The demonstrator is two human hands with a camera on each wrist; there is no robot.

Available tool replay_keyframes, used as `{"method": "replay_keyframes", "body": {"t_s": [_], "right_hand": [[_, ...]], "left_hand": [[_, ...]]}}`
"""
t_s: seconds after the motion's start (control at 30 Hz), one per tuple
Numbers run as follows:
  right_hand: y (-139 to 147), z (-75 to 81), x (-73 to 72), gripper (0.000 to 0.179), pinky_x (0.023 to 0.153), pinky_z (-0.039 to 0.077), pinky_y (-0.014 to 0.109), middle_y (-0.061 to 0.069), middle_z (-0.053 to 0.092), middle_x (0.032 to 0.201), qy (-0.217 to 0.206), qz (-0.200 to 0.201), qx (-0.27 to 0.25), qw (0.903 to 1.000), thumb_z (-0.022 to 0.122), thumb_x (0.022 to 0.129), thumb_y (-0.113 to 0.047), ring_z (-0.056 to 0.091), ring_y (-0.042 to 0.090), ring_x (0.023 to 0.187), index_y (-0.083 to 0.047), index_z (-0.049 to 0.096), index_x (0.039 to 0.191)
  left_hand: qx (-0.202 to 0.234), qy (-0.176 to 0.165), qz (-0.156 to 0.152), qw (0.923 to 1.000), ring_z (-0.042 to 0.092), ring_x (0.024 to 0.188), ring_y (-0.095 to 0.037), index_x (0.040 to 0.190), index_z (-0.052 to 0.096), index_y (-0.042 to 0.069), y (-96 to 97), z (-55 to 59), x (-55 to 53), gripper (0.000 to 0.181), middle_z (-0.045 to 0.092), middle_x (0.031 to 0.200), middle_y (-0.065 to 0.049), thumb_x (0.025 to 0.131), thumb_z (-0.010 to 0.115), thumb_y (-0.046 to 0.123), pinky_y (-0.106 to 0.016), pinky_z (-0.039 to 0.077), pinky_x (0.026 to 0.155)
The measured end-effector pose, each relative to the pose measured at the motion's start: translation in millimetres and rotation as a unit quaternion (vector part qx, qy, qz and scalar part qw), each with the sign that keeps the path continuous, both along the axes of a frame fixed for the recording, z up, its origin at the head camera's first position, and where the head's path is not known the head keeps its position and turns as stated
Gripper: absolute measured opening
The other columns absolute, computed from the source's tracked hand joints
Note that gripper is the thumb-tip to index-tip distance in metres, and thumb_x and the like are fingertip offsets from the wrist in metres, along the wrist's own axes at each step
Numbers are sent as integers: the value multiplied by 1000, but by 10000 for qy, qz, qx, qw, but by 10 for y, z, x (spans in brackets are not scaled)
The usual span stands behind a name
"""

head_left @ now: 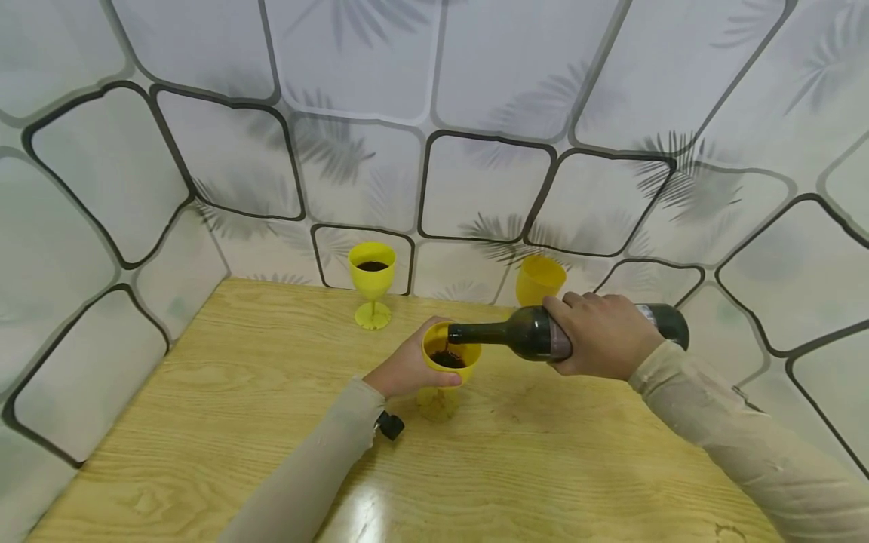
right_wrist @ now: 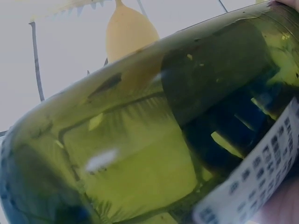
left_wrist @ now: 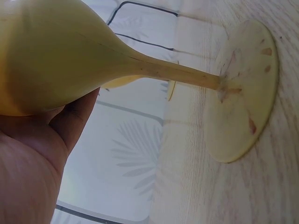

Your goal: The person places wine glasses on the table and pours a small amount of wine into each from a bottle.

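My left hand (head_left: pixel 405 369) holds a yellow goblet (head_left: pixel 467 353) by its bowl, with the thumb across the near side. Dark liquid lies inside it. In the left wrist view the goblet's foot (left_wrist: pixel 247 98) shows reddish stains; whether it touches the table I cannot tell. From the right, my right hand (head_left: pixel 604 332) grips a dark green glass bottle (head_left: pixel 532 332) around its body. The bottle lies nearly level, its mouth over the goblet's rim, and a thin dark stream falls from it. Close up in the right wrist view, the bottle (right_wrist: pixel 131 154) shows a white printed label (right_wrist: pixel 252 172).
Another yellow goblet (head_left: pixel 372 283) with dark liquid stands at the back of the wood-grain table (head_left: pixel 271 362). A third yellow goblet (head_left: pixel 539 280) is behind the bottle, its lower part hidden. Patterned walls (head_left: pixel 489 188) enclose the back and sides. A small black object (head_left: pixel 390 426) shows by the left wrist.
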State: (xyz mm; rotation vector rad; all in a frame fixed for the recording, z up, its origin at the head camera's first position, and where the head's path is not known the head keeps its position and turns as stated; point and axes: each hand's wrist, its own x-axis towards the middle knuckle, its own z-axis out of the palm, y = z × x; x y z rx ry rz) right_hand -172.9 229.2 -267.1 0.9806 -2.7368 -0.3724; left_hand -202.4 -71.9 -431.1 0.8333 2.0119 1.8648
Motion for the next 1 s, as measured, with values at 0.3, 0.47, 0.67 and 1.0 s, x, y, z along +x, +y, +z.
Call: {"method": "replay_keyframes", "body": {"t_s": [0.3,0.47,0.67,1.0], "right_hand": [[22,2,0,63,53,51,40,0,57,77,71,8,-4,10000,88,64,-48,54,17,60,-13,56,105],[14,15,3,63,53,51,40,1,57,77,74,2,-9,10000,88,64,-48,54,17,60,-13,56,105],[2,26,-2,63,53,51,40,1,57,77,49,-58,-8,10000,88,64,-48,55,18,61,-13,56,105],[-36,49,-2,64,54,52,40,1,58,78,2,-62,9,10000,89,64,-48,55,18,61,-13,56,106]], "left_hand": [[-144,87,110,9998,59,120,-22,148,40,21,2,5,5,83,59,134,-5,81,90,22,-40,47,105],[-125,119,131,9998,59,118,-21,147,40,20,0,12,15,83,60,132,-5,81,91,23,-40,47,104],[-45,86,65,9999,59,119,-22,147,41,20,0,14,16,82,60,132,-5,82,90,21,-39,48,103],[-28,135,51,9999,58,119,-22,145,42,21,3,8,13,79,60,132,-5,82,90,21,-41,48,104]]}}
